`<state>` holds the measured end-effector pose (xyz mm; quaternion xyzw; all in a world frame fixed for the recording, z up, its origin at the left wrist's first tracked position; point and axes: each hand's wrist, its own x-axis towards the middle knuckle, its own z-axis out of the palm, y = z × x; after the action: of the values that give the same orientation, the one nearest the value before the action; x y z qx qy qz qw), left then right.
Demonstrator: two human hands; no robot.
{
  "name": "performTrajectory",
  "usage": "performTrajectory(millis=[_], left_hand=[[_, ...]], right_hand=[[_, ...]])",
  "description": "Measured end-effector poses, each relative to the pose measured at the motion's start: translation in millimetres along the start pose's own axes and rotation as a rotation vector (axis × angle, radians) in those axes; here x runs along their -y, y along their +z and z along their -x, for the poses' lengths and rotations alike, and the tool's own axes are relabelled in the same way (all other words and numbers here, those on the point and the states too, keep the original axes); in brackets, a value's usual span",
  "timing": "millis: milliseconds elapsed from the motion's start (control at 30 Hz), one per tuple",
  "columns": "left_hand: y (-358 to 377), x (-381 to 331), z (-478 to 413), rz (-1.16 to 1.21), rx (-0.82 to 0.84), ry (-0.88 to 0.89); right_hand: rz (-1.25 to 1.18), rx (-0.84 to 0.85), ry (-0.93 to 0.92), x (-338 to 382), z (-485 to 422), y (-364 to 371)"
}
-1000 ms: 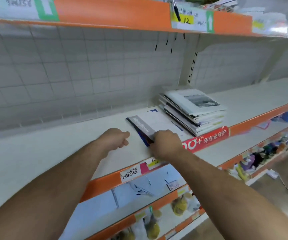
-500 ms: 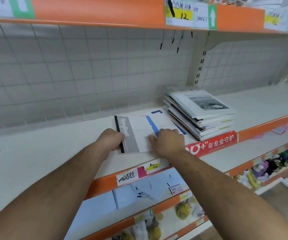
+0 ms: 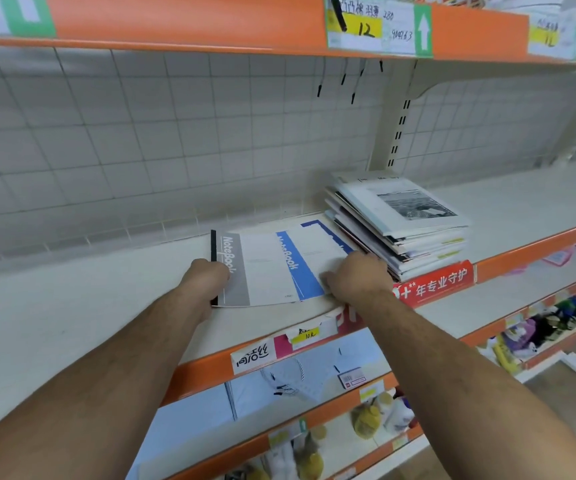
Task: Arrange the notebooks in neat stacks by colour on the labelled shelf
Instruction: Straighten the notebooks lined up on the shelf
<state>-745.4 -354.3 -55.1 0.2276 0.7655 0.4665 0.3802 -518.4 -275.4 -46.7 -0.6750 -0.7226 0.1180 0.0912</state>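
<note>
The left hand (image 3: 207,280) grips the black spine edge of the grey notebook (image 3: 259,268), fingers curled. The right hand (image 3: 357,278) curls onto the near corner of the blue notebook (image 3: 314,252). Both notebooks lie flat on the shelf (image 3: 72,306), grey overlapping blue, just beside the mixed stack (image 3: 404,230).

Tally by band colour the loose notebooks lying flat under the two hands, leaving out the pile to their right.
grey-banded notebook: 1
blue-banded notebooks: 2, one mostly hidden under the other
Total: 3
</note>
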Motion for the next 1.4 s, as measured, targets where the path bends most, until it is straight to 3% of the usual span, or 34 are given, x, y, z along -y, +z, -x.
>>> performTrajectory(millis=[267, 533, 933, 1033, 1200, 1300, 1400], left_hand=[[-1, 0, -7, 0.024, 0.013, -0.026], [-3, 0, -2, 0.08, -0.024, -0.037], [-3, 6, -13, 0.037, -0.014, -0.038], [-6, 10, -20, 0.029, -0.017, -0.04], [-13, 8, -22, -0.002, 0.001, -0.009], [-22, 6, -12, 0.041, 0.047, 0.009], [-39, 9, -13, 0.036, 0.047, 0.02]], right_hand=[[-0.217, 0.002, 0.084, 0, -10, -3], [-0.053, -0.11, 0.048, 4, -5, 6], [0.013, -0.127, 0.018, 1, -2, -1], [-0.258, -0.101, 0.0, 5, -2, -4], [-0.686, -0.014, 0.191, 12, -6, -18], [-0.862, 0.097, 0.281, 16, 2, -23], [-1.005, 0.089, 0.284, 25, 13, -27]])
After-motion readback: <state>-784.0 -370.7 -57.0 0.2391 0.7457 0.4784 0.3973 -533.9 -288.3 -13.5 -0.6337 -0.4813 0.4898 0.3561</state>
